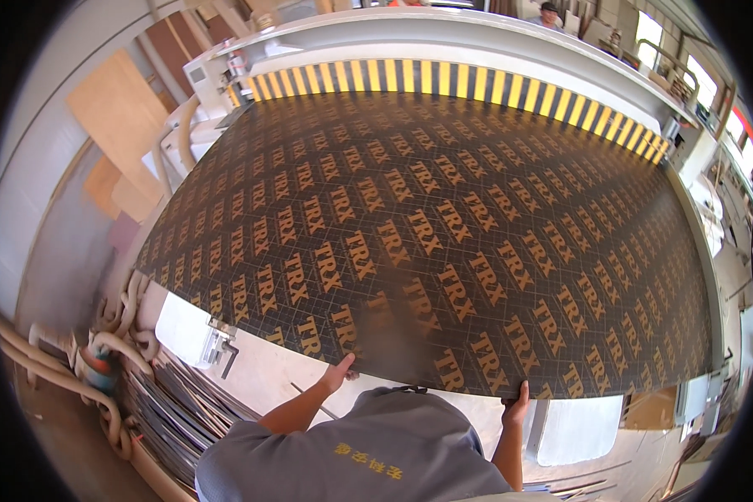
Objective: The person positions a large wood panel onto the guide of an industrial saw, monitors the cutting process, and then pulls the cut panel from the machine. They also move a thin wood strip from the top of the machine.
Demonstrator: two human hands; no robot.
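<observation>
A large dark panel (pixel 443 243), printed all over with slanted orange-brown lettering and a thin grid, spreads over most of the view. Its far edge lies at the foot of a striped guard, and its near edge runs past my waist. My left hand (pixel 340 374) grips that near edge left of my body, with the thumb on top and the other fingers mostly hidden below. Right of my body, my right hand (pixel 517 404) also grips the near edge, with the thumb at the rim. What supports the panel underneath is largely hidden.
A white machine beam with a yellow-and-black striped guard (pixel 376 75) crosses the far side. Below the panel's near-left edge is a metal clamp with a black lever (pixel 227 356). Hoses (pixel 113 343) and thin strips (pixel 188 397) lie left. A person (pixel 548 15) is beyond the beam.
</observation>
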